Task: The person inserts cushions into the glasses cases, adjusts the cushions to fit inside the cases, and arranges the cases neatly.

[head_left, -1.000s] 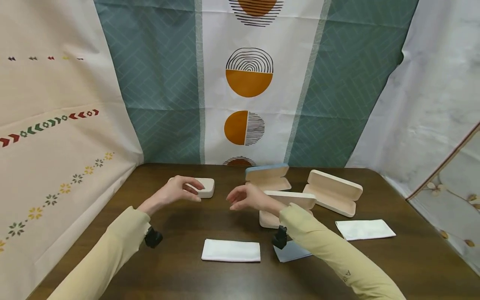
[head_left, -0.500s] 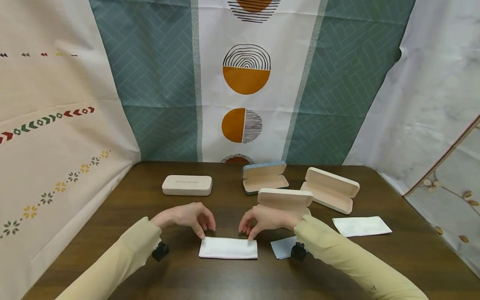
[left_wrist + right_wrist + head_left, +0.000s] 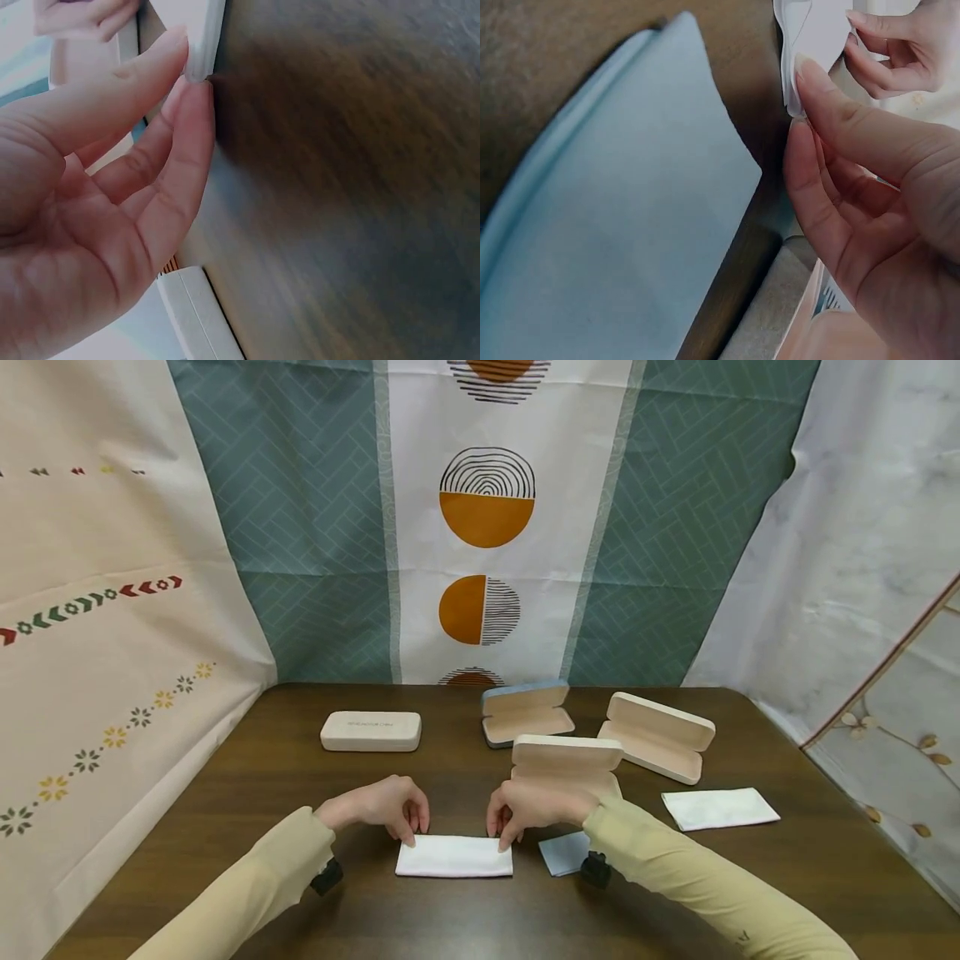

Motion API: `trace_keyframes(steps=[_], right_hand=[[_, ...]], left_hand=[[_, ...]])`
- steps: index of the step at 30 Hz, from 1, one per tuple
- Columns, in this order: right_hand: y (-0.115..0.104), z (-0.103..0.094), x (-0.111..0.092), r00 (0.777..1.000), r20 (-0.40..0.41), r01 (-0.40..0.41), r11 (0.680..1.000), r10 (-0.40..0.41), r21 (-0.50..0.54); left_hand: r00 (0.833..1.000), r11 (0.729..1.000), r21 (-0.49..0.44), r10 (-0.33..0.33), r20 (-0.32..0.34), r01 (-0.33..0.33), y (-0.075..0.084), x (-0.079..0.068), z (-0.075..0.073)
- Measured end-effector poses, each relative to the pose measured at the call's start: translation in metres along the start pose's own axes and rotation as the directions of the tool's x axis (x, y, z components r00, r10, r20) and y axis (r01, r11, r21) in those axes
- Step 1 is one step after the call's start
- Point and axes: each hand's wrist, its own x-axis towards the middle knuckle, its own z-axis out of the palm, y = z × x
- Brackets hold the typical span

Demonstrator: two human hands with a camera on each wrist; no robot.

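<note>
White cloth (image 3: 454,858), far corners in left grip (image 3: 392,805), right grip (image 3: 527,805).

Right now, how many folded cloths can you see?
3: a white cloth pinched by the left hand and right hand, a blue cloth partly hidden by the right sleeve, and a second white cloth off to the right. More could be hidden.

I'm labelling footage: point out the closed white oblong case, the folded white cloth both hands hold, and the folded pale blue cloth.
Closed white oblong case (image 3: 371,730), head view: lid top.
Folded white cloth (image 3: 454,858), head view: middle of top face.
Folded pale blue cloth (image 3: 641,191), right wrist view: upper face.
</note>
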Motion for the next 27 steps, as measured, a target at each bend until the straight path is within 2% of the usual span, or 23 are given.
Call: trace_keyframes(steps=[5, 10, 12, 15, 18, 21, 24, 27], right_hand=[[-0.002, 0.002, -0.004, 1.0, 0.019, 0.006, 1.0, -0.006, 0.006], [-0.003, 0.001, -0.007, 1.0, 0.011, 0.03, 0.992, -0.029, -0.123], [-0.003, -0.003, -0.01, 0.999, -0.006, 0.04, 0.977, -0.042, -0.211], [-0.001, -0.008, -0.014, 0.997, -0.025, 0.059, 0.974, -0.067, -0.221], [0.005, -0.014, -0.016, 0.993, -0.065, 0.084, 0.987, -0.093, -0.136], [0.011, -0.019, -0.02, 0.988, -0.118, 0.103, 0.993, -0.096, 0.053], [0.016, -0.025, -0.026, 0.979, -0.187, 0.115, 0.976, -0.08, 0.185], [0.021, -0.03, -0.031, 0.966, -0.255, 0.116, 0.948, -0.039, 0.296]], left_hand=[[0.999, 0.997, 0.059, -0.04, 0.006, 0.04, 0.004, 0.0, 0.005], [0.997, 0.995, 0.085, -0.055, 0.049, 0.05, 0.009, -0.001, 0.005], [0.997, 0.996, 0.076, -0.05, 0.063, 0.046, 0.01, -0.001, 0.003], [0.997, 0.999, 0.038, -0.022, 0.07, 0.02, 0.011, -0.001, -0.003], [0.999, 1.0, -0.012, 0.026, 0.038, -0.025, 0.01, 0.001, -0.009], [0.998, 0.995, -0.079, 0.061, -0.027, -0.063, 0.01, 0.004, -0.012], [0.989, 0.982, -0.152, 0.098, -0.109, -0.114, 0.005, 0.009, -0.012], [0.97, 0.963, -0.217, 0.11, -0.217, -0.157, -0.001, 0.016, -0.012]])
